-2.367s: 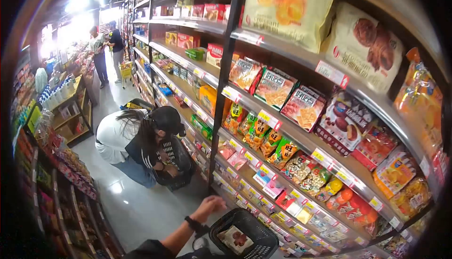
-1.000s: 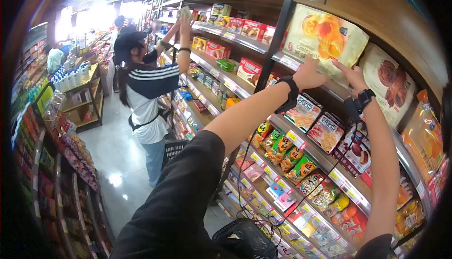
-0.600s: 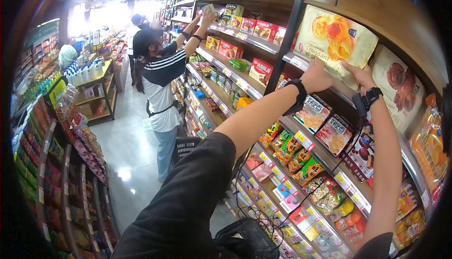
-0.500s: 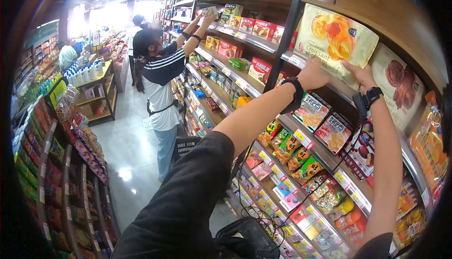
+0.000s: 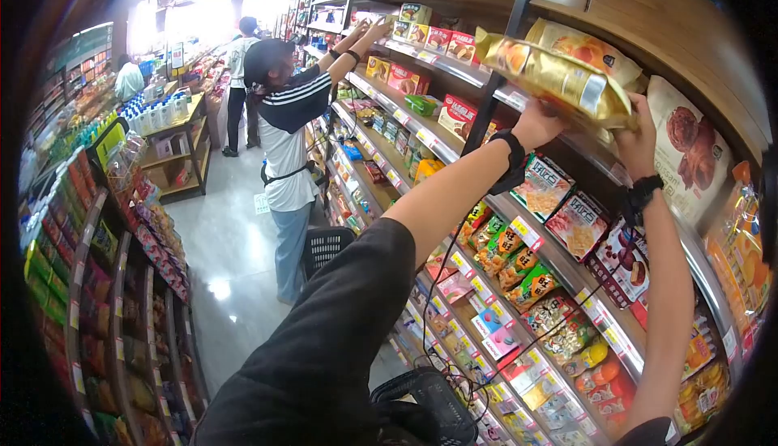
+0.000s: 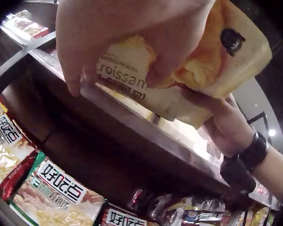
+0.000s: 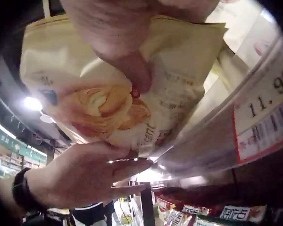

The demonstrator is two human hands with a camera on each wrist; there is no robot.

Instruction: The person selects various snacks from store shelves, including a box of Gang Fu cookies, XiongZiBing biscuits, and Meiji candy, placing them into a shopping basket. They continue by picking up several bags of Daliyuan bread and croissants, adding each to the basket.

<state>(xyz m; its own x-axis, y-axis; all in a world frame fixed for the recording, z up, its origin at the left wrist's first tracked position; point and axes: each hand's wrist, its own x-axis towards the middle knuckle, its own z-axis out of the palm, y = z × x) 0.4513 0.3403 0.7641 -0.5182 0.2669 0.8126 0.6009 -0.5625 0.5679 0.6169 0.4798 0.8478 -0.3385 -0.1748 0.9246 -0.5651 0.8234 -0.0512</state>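
Note:
Both hands hold a cream-and-gold bag of croissants (image 5: 559, 77) at the top shelf, tilted so its gold, creased side faces up in the head view. My left hand (image 5: 539, 124) is at its lower left part; in the right wrist view the left hand's thumb lies against the bag's printed front. At the lower right corner, my right hand (image 5: 636, 134) grips it, the thumb (image 7: 137, 77) on the printed front and the other fingers hidden behind. Another croissant bag (image 5: 596, 49) stands behind it on the shelf, partly covered.
A bag with brown croissants (image 5: 685, 142) stands to the right. Lower shelves carry boxed biscuits (image 5: 575, 223) and snack packs. A black basket (image 5: 425, 401) is below, with cables hanging near it. Another person (image 5: 284, 122) reaches to the shelf at left, beside a second basket (image 5: 324, 247).
The croissant bag, upright against the shelf before, has tipped forward and come out between the hands, revealing another bag behind. The head view has swung slightly, and the other person still reaches up.

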